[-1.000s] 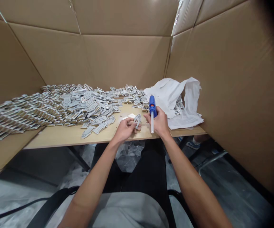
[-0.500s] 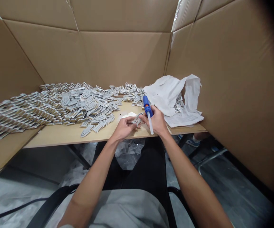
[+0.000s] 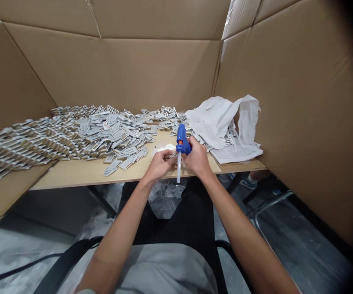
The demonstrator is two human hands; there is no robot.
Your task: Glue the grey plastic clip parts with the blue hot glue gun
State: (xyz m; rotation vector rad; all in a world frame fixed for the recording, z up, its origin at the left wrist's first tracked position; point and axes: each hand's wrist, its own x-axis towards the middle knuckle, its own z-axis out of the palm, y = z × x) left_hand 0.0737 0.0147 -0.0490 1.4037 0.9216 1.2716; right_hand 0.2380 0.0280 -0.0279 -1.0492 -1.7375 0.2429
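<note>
My right hand point(image 3: 196, 158) is closed round a blue glue gun point(image 3: 181, 140) with a white glue stick point(image 3: 178, 168) poking out of its back toward me. Its nose points down at a small grey flat piece point(image 3: 173, 154) pinched in my left hand point(image 3: 159, 164), just left of the gun. Both hands hover over the front edge of the wooden table point(image 3: 81, 173). Most of the held piece is hidden by my fingers and the gun.
A large heap of grey flat pieces point(image 3: 72, 136) covers the left and back of the table. A crumpled white plastic bag point(image 3: 225, 122) with more pieces lies at the right. Cardboard walls point(image 3: 152, 69) enclose the table on three sides.
My right hand has swung the glue gun leftward, onto the piece in my left hand. The glue stick now points down toward me. The left hand has barely moved.
</note>
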